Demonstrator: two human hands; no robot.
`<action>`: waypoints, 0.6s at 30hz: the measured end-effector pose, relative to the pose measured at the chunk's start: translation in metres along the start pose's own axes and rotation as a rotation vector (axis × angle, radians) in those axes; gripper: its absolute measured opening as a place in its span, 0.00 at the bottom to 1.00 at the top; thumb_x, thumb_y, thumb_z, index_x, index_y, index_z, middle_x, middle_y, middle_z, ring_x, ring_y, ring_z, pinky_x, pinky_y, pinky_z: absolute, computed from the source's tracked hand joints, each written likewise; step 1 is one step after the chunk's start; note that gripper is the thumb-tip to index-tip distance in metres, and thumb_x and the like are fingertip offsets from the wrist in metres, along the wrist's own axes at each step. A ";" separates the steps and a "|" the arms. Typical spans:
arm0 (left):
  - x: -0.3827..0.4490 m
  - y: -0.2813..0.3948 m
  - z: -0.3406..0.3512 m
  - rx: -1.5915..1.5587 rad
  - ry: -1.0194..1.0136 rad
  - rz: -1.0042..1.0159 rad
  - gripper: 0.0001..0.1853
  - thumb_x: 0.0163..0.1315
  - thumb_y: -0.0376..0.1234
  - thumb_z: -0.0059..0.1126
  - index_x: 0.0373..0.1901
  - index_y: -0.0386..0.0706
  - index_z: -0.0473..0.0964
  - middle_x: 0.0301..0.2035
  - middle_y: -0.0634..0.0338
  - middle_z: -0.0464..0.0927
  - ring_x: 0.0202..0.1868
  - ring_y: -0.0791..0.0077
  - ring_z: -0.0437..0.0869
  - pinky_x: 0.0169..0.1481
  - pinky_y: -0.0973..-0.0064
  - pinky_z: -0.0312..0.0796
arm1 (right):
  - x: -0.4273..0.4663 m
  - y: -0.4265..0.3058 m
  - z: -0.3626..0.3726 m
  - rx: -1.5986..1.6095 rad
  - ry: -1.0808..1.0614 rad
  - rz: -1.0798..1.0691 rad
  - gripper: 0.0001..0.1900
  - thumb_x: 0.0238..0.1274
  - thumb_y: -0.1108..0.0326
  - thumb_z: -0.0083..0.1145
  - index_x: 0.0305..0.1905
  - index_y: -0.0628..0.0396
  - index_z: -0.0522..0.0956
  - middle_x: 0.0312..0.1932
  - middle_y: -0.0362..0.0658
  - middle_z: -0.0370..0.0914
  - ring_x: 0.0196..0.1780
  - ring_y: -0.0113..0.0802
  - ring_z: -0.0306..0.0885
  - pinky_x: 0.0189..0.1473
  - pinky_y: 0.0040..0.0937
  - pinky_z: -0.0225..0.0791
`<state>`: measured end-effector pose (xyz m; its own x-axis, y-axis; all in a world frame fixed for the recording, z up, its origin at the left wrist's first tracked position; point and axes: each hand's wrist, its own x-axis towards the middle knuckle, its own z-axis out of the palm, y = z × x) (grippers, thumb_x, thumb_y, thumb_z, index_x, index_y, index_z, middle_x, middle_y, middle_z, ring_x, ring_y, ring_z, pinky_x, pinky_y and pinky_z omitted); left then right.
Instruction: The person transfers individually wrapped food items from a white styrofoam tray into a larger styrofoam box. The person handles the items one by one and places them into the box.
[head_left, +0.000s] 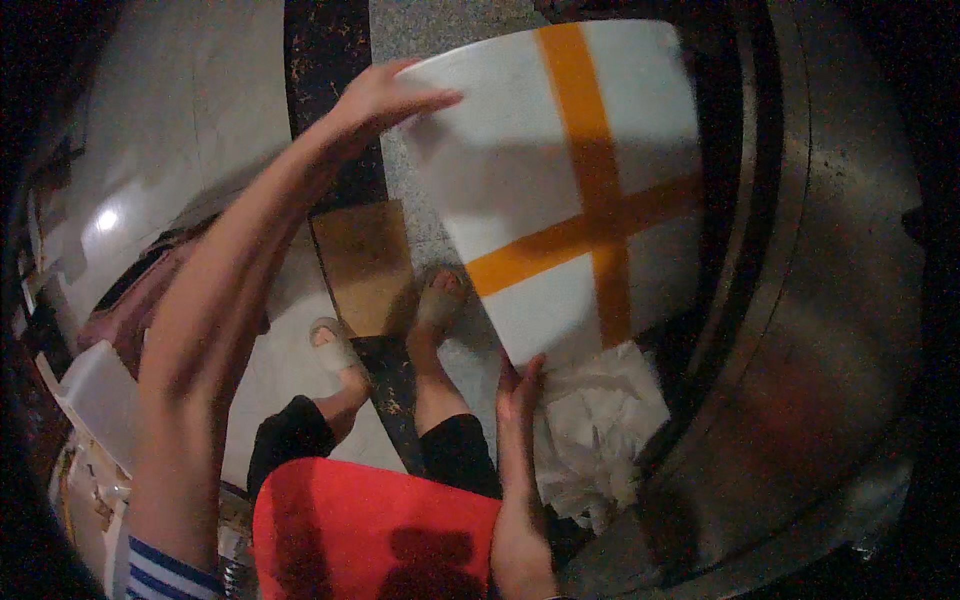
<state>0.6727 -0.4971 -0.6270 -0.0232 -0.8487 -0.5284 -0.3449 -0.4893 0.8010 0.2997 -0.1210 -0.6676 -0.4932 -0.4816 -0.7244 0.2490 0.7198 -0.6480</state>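
A large white panel, perhaps the lid or side of a foam box, bears crossed strips of orange tape. My left hand grips its upper left edge, with the thumb on the near face and the fingers mostly hidden behind. My right hand holds its lower corner, thumb in front. The panel is tilted, and its far side cannot be seen. Below it, beside my right forearm, lies a crumpled whitish cloth or sack.
A flat brown piece, probably cardboard, lies on the floor between my sandalled feet. A red seat or board is close below me. Whitish plastic items stand at left; a dark curved metallic surface runs along the right.
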 end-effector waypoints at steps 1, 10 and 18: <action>0.040 0.015 0.002 0.123 -0.016 0.052 0.37 0.50 0.59 0.77 0.52 0.40 0.86 0.45 0.55 0.88 0.48 0.66 0.87 0.58 0.66 0.76 | -0.001 -0.001 0.013 0.066 -0.004 0.018 0.34 0.79 0.52 0.57 0.75 0.63 0.60 0.71 0.56 0.66 0.71 0.50 0.68 0.72 0.53 0.69; 0.085 0.025 0.061 0.186 0.253 0.236 0.47 0.50 0.68 0.71 0.59 0.37 0.82 0.49 0.40 0.86 0.55 0.47 0.87 0.64 0.59 0.76 | -0.005 -0.059 0.034 -1.023 -0.023 -0.419 0.39 0.75 0.49 0.62 0.74 0.69 0.61 0.65 0.60 0.75 0.68 0.49 0.75 0.70 0.37 0.68; 0.153 0.078 0.130 0.020 0.128 0.178 0.49 0.64 0.56 0.69 0.77 0.36 0.62 0.71 0.41 0.69 0.68 0.47 0.75 0.67 0.51 0.74 | 0.049 -0.087 0.051 0.448 -0.022 -0.060 0.47 0.72 0.46 0.63 0.79 0.62 0.49 0.76 0.62 0.55 0.72 0.60 0.69 0.76 0.52 0.68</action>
<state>0.5204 -0.6391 -0.6816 0.0334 -0.9406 -0.3379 -0.3648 -0.3262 0.8720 0.2961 -0.2327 -0.6584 -0.5008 -0.5302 -0.6842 0.5590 0.4054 -0.7233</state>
